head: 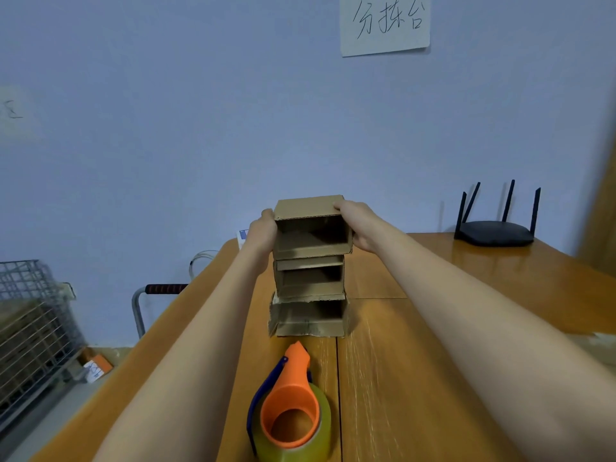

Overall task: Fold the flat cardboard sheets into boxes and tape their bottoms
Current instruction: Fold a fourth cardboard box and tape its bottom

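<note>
- Three folded cardboard boxes stood stacked on the wooden table [416, 378], open sides facing the camera.
- Top box [311, 228] sat on the middle box [310, 278]; its near edge overhung the middle box slightly.
- Middle box rested on the bottom box [308, 316], which was wider and ragged at its left flap; the stack looked slightly out of line from box to box.
- Left hand [263, 230] pressed against the top box's left wall, fingers wrapped round the far left edge.
- Right hand [358, 225] clamped the right wall, fingers curled over the top right corner.
- Both hands gripped the same box from opposite sides; both forearms ran in from the bottom of frame.
- Tape dispenser [290, 405], orange with a clear-yellowish tape roll, lay on the table just in front of the stack, between the forearms, apart from the bottom box.
- Bare tabletop to the right of the stack; a black router [496, 233] with four antennas sat well apart near the far right edge by the wall.
- Table's left edge ran close to the left forearm; beyond it, a wire-mesh cart [30, 328] and a metal handle with a dark grip [163, 289] stood on the floor side.
- Paper sign [385, 23] with handwriting hung on the wall above.
</note>
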`<state>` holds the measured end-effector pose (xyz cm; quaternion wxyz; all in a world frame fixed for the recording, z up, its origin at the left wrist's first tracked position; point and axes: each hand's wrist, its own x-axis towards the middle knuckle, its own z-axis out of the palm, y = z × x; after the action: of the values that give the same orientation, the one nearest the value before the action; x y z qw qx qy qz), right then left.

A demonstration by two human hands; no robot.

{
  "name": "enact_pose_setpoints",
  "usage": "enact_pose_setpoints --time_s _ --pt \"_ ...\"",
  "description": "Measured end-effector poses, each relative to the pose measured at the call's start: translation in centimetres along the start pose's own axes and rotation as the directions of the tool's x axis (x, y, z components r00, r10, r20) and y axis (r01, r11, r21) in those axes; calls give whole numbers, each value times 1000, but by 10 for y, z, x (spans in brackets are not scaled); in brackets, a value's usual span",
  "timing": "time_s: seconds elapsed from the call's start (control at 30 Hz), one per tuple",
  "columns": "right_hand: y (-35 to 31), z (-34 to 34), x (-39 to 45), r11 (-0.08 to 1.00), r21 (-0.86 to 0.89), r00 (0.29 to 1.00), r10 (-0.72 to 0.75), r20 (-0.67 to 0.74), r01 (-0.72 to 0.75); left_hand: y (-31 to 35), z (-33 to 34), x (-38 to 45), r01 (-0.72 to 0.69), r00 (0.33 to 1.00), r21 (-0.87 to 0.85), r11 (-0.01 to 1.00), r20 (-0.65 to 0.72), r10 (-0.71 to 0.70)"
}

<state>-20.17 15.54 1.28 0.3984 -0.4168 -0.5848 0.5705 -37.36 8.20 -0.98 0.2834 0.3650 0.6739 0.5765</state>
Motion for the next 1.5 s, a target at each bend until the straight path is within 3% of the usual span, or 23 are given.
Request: enact_pose_setpoints --time_s 0.2,0.33,0.4,0.5,0.67,0.77,0.9,1.1,1.5 --pt "7 2 2 998 -60 1000 0 14 1 -1 2 -1 -48 997 -22 999 -61 47" --pt "3 -2 0 995 -91 999 -36 -39 32 3 1 -7 -145 977 175 974 -131 169" --pt "-1 -9 -9 972 -214 990 -120 -79 101 7 -1 -14 -230 940 344 911 -163 299" --pt "-3 -23 -30 815 -548 957 -277 -88 186 13 0 -28 -337 880 650 681 -40 474" --pt "6 -52 -72 431 -890 948 -317 6 150 22 17 -72 -404 834 813 421 138 534" --pt "15 -72 -107 231 -967 962 -270 44 109 23 37 -110 -444 843 812 378 235 484" --pt "28 -101 -158 65 -997 976 -214 31 46 14 69 -162 -479 859 825 300 370 355" --pt "53 -158 -223 30 -996 985 -143 -93 -89 3 129 -230 -508 859 838 200 474 195" --pt "93 -290 -281 92 -935 939 -2 -344 -342 -11 252 -294 -604 785 766 220 620 -5"
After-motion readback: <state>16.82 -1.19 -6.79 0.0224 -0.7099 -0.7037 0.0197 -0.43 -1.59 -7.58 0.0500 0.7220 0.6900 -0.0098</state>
